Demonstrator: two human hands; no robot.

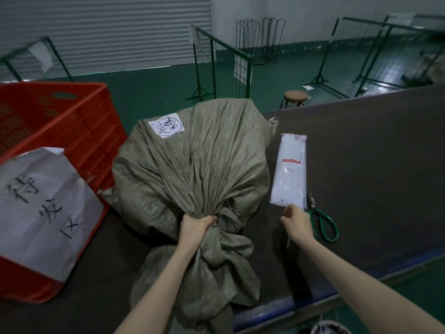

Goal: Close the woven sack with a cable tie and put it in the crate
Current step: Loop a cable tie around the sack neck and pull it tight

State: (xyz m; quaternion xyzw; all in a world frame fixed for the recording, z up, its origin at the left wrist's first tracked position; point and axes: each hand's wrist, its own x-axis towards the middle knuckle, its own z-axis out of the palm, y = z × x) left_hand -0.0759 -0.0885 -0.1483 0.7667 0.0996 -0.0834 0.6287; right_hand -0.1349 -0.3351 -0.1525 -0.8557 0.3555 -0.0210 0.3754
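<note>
A bulging grey-green woven sack (pixel 192 165) lies on the dark table, a white handwritten label on its far end. My left hand (pixel 196 227) is clenched around its gathered neck, and the loose mouth fabric trails toward me. My right hand (pixel 297 221) sits at the near end of a clear packet of white cable ties (pixel 290 169), fingers pinched on one thin white cable tie (pixel 288 242) that pokes out below the hand. The red plastic crate (pixel 79 131) stands at the left, a large white paper sign taped to its near side.
Green-handled scissors (pixel 322 220) lie just right of my right hand. The dark table (pixel 373 165) has a blue front edge at the lower right. Beyond it are a round stool (pixel 295 96), green wire partitions and a roller shutter.
</note>
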